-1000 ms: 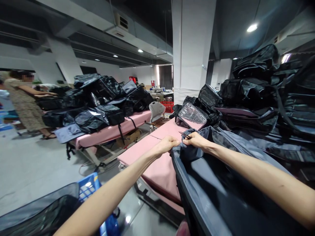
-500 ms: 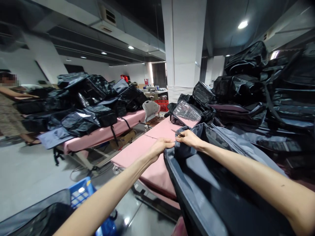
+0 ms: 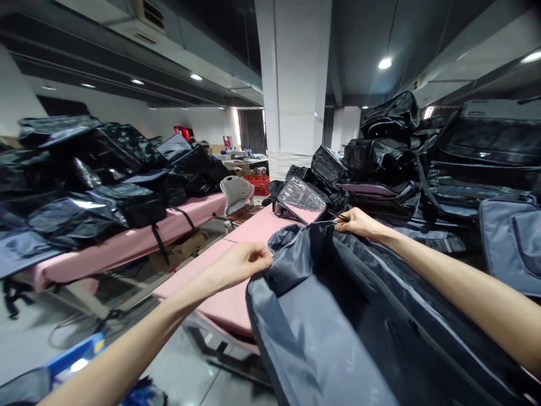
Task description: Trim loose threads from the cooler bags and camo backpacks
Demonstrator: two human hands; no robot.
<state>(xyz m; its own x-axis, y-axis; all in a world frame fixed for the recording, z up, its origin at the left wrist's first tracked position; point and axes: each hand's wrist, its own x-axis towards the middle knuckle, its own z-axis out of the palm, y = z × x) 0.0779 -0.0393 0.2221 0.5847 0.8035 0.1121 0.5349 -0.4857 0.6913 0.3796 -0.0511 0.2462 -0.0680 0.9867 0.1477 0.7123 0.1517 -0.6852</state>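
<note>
A large grey-lined bag point(image 3: 321, 332) lies open before me, its pale inner lining and dark far side facing up. My left hand point(image 3: 249, 259) pinches its near-left rim, thumb and fingers pressed together. At the far rim, my right hand point(image 3: 359, 222) is closed around a slim dark pointed tool point(image 3: 339, 216), whose tip points left. The right fingers also touch the bag's edge there. Between the hands, the lining bunches into folds. The kind of tool cannot be made out for certain.
A pink-covered table point(image 3: 228, 256) runs under the bag. Black bags point(image 3: 380, 152) are piled high at right; another heap point(image 3: 114, 169) covers a second pink table at left. A chair point(image 3: 236, 194), a white pillar point(image 3: 296, 84) and a blue crate point(image 3: 71, 358) stand around.
My hands have moved apart, the right one going right along the rim with the tool, spreading the bag's mouth wider. The view has turned to the right.
</note>
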